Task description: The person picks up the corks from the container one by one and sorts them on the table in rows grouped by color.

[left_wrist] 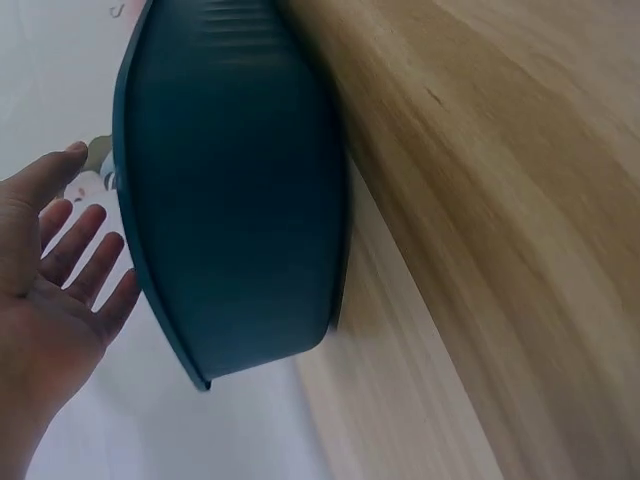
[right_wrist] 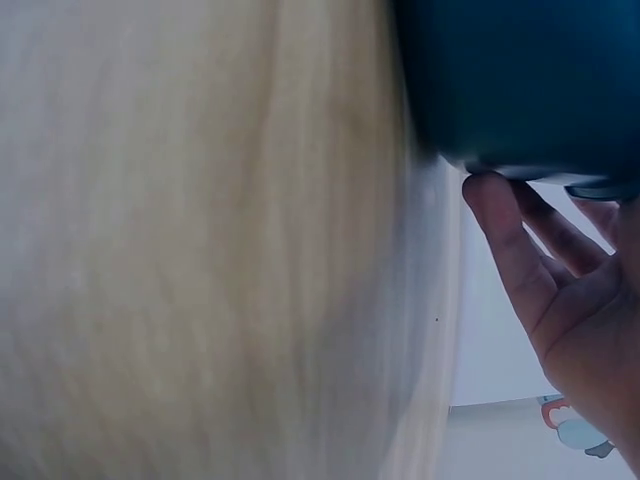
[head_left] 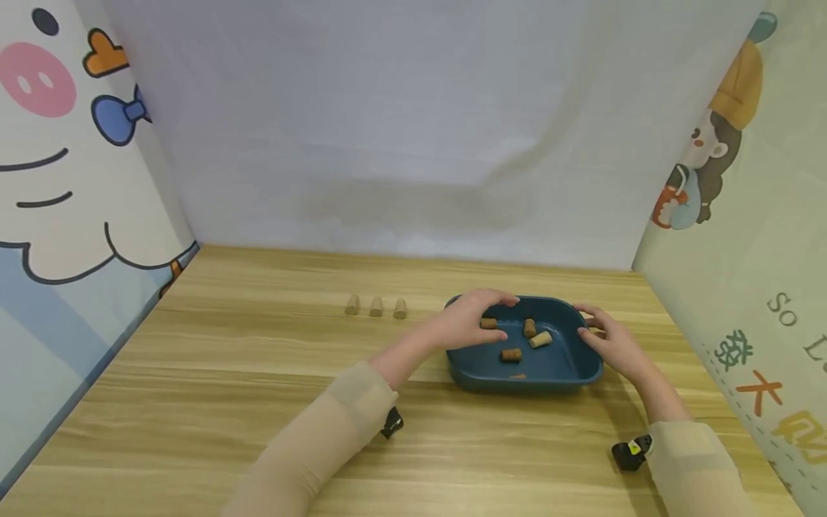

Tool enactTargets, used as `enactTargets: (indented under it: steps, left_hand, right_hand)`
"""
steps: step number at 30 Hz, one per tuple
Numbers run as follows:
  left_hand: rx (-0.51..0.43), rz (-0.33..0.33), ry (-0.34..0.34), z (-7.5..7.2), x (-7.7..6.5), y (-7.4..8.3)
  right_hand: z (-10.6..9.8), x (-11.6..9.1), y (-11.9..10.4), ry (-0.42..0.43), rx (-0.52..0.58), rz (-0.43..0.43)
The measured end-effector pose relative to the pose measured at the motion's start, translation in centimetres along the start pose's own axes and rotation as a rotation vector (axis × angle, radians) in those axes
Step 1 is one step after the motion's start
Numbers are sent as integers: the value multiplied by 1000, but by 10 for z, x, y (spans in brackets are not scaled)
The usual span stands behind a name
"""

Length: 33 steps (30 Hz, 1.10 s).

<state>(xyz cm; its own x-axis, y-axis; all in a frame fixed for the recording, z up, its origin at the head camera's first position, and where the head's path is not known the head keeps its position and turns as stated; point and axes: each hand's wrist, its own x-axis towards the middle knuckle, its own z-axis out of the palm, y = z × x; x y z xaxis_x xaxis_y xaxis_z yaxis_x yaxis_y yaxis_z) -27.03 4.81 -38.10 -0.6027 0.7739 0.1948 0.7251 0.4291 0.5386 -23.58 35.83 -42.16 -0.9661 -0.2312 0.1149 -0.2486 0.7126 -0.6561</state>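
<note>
A dark teal rectangular basin [head_left: 559, 368] with rounded corners stands on the table, several cork stoppers [head_left: 511, 355] lying loose inside it. My left hand [head_left: 470, 320] reaches over its left side, thumb and fingers spread apart with nothing between them. In the left wrist view those fingers show beside the rim, palm bare. At the basin's right end is my right hand [head_left: 614, 347], its thumb and fingertips right at the rim. The right wrist view has the thumb [right_wrist: 505, 235] against the outer wall, the other fingers extended and partly hidden.
To the left of the basin, three pale tapered corks [head_left: 376, 306] stand upright in a row on the wood-grain table [head_left: 258, 345]. A white cloth backdrop [head_left: 388, 129] rises behind the table, and printed panels border both sides.
</note>
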Motion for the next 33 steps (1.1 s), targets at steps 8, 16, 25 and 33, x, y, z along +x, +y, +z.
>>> enactTargets:
  steps: [8,16,25,33]
  left_hand:
    - [-52,-10,-71,19,23,-5]
    - [65,-34,-138,39,44,-9]
    - [139,-25,-223,55,58,-6]
    - [192,-31,-306,64,63,-5]
  right_hand:
    - [3,1,-1,-3,17,5]
    - [3,3,-1,-6,18,11]
    - [4,2,-1,-18,21,25]
    - [2,-1,1,-20,28,25]
